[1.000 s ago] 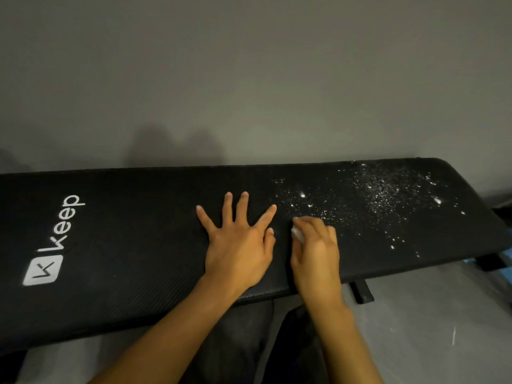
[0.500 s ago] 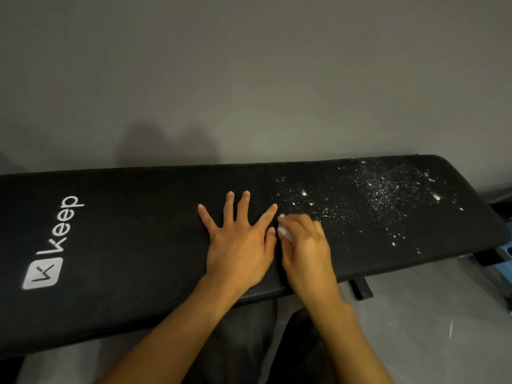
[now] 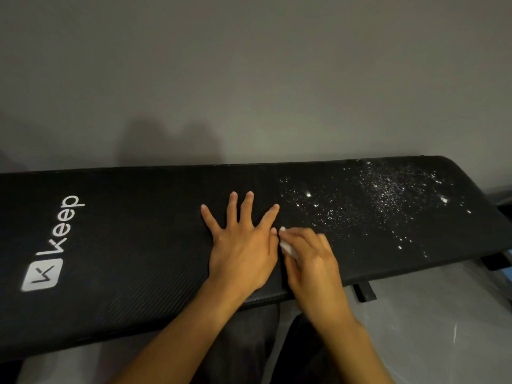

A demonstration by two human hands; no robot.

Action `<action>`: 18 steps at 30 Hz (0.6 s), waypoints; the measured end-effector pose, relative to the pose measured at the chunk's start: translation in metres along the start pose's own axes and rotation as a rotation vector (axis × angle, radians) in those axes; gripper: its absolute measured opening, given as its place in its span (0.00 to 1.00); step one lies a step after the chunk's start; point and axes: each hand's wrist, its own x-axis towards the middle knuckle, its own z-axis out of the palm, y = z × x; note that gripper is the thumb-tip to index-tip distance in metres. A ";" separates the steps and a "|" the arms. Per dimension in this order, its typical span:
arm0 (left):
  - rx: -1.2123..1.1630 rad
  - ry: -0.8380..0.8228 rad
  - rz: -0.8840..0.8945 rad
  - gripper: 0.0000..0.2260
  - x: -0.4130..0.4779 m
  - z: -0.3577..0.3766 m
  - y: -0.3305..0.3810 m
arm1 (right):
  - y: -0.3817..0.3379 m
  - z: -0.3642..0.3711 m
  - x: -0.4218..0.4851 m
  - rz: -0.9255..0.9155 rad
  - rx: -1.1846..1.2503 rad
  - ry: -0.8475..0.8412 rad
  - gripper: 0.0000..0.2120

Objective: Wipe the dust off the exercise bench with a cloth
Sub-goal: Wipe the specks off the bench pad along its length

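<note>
A long black padded exercise bench [image 3: 138, 245] with a white "Keep" logo [image 3: 52, 245] runs across the view. White dust specks [image 3: 388, 195] cover its right part. My left hand [image 3: 243, 245] lies flat on the middle of the pad with fingers spread. Right beside it, my right hand [image 3: 310, 259] grips a small white cloth [image 3: 286, 246] and presses it onto the pad at the left edge of the dust. Most of the cloth is hidden under my fingers.
A plain grey wall [image 3: 249, 79] stands directly behind the bench. Below the front edge are a pale floor [image 3: 429, 314], a black bench bracket [image 3: 365, 291] and my dark-clothed legs [image 3: 263, 342]. Something blue [image 3: 505, 273] shows at the far right edge.
My right hand with the cloth has slid left along the pad until it sits against my left hand. The left hand has stayed flat in place.
</note>
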 end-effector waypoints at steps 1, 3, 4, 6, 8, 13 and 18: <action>0.001 0.010 -0.005 0.27 0.000 0.000 0.000 | 0.003 0.000 0.002 -0.004 -0.003 -0.005 0.13; 0.003 0.009 -0.014 0.28 0.001 0.000 0.000 | 0.011 0.005 0.022 0.009 -0.033 0.003 0.13; 0.005 0.007 -0.019 0.28 0.001 0.000 0.001 | 0.014 0.010 0.036 0.029 -0.061 0.018 0.13; 0.007 0.015 -0.031 0.28 0.000 0.000 0.001 | 0.012 0.017 0.057 0.060 -0.089 0.031 0.13; 0.014 0.018 -0.030 0.29 0.000 0.000 0.001 | 0.005 0.018 0.057 0.023 -0.099 0.010 0.13; 0.014 0.014 -0.025 0.29 0.001 0.001 0.001 | 0.006 0.001 0.016 -0.078 -0.064 -0.048 0.14; 0.016 0.019 -0.030 0.28 0.000 0.000 0.001 | 0.009 0.025 0.089 -0.005 -0.157 -0.005 0.13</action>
